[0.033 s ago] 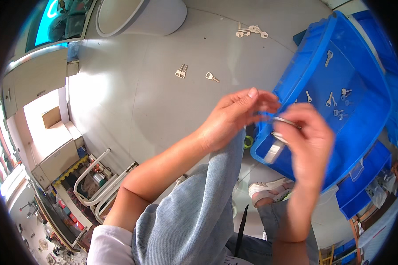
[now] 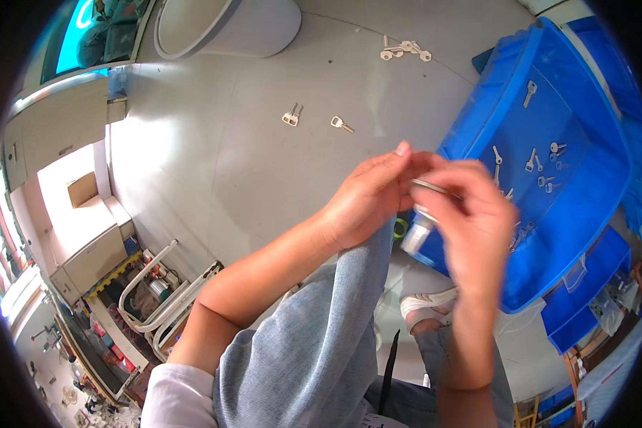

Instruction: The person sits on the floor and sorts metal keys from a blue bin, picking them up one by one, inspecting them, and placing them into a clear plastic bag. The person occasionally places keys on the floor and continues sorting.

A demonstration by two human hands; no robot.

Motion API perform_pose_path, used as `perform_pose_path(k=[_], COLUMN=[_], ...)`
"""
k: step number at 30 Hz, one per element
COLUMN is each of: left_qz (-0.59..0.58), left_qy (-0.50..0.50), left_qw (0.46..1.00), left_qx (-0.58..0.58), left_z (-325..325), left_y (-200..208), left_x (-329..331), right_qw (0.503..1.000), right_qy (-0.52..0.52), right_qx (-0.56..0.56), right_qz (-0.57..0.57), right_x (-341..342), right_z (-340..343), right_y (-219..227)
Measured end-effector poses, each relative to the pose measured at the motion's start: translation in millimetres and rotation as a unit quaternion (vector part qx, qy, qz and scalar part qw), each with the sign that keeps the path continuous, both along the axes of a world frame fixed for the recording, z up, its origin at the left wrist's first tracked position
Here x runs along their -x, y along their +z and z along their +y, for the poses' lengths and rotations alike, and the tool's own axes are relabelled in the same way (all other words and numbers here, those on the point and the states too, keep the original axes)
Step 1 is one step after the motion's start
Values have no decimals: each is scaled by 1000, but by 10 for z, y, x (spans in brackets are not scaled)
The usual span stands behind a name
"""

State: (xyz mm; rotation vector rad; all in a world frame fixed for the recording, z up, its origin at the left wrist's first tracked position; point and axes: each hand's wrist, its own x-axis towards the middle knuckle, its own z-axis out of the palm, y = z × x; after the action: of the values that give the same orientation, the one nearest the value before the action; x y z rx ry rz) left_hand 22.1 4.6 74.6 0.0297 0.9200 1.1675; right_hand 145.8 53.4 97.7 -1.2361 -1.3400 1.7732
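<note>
My right hand is closed on a silver metal piece. The piece has a broad flat end pointing down and a thin dark bar near my fingers; motion blur hides its kind. My left hand is held up against it, thumb stretched out. The right hand covers the left fingertips, so what they hold, if anything, is hidden. To the right, a large blue plastic bin has several loose keys in it. Farther off on the grey floor are a pair of keys, a single key and a small key pile.
At the back left stands a grey bucket. A white tubular metal frame and cluttered shelving are on the left. Smaller blue bins sit beyond the big one. My denim-covered knee is below my left wrist.
My right hand has moved left with the metal piece, away from the bin and up against my left hand. More keys in the bin now show. The left hand has barely moved.
</note>
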Motion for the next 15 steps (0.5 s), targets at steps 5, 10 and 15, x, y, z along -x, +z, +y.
perform_pose_path(k=[5, 10, 15], left_qz=[-79, -91, -61], left_qy=[95, 55, 68], left_qw=[976, 976, 975], left_qx=[182, 188, 203], left_z=[-401, -729, -816], left_y=[-502, -815, -1051], left_x=[126, 152, 319], right_qw=[971, 945, 930], right_qy=[56, 83, 52], right_qx=[-177, -242, -296], right_qz=[-151, -206, -212], right_x=[514, 529, 571], right_z=[-366, -701, -719], right_y=[-433, -924, -1018])
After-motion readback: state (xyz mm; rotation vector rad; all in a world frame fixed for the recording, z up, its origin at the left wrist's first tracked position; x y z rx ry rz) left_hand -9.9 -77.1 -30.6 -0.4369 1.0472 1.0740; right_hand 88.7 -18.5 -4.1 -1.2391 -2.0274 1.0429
